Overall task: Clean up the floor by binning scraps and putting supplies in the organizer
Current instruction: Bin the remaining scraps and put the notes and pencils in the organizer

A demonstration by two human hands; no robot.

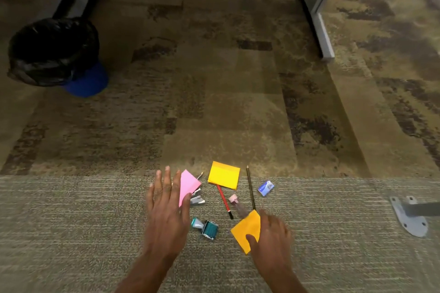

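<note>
I see grey ribbed carpet [71, 233] nearest, brown mottled carpet [214, 102] beyond. Right hand [271, 233] pinches an orange note [247, 228], thumb on top. Left hand [166, 207] is spread flat, fingers splayed, over the edge of a pink note [189, 184]. Between the hands lies a teal stamp [209, 228]; past them a yellow pad [223, 175]. Far left of the left hand: a black-lined bin [53, 51], contents not visible.

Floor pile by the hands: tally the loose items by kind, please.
Square paper notes: 3, pink, yellow, orange
Pencils: 2, red, dark
Small blue-white packet: 1
Teal tube: 1
Teal box: 1
Total: 8
</note>
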